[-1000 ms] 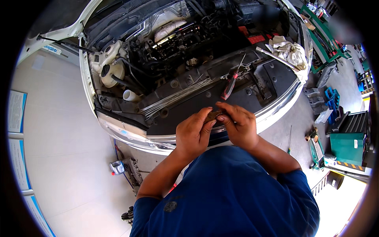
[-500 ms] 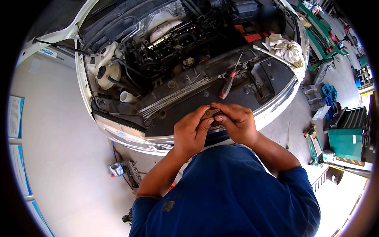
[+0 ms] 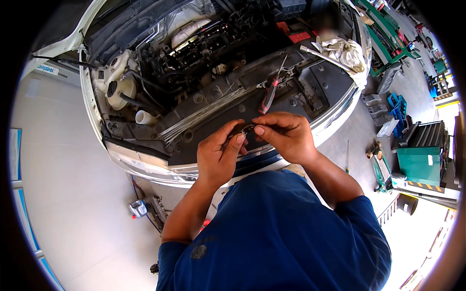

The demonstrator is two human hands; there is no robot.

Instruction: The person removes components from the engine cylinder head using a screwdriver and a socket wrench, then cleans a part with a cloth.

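Observation:
My left hand [image 3: 219, 154] and my right hand [image 3: 290, 138] meet above the front edge of the car's open engine bay. Between their pinched thumbs and fingertips is a small dark metal part [image 3: 248, 128]; the fingers cover much of it, and its exact kind does not show. Just beyond the hands, a screwdriver [image 3: 268, 99] with a red and black handle lies on the black plastic front panel [image 3: 221, 131], shaft pointing away. To its left, a bundle of thin metal rods or wires [image 3: 204, 115] rests slantwise on the panel.
A crumpled pale cloth [image 3: 343, 52] and a metal bar [image 3: 323, 59] lie at the right front corner. The engine [image 3: 208, 53] is exposed behind the panel. A white-capped reservoir [image 3: 121, 92] sits left. On the floor are a green jack [image 3: 381, 167] and a bottle [image 3: 138, 208].
Both hands have shifted slightly left in the view, and the fingers have turned the small part, whose flat brownish face showed before. The whole scene has slid a little left and up.

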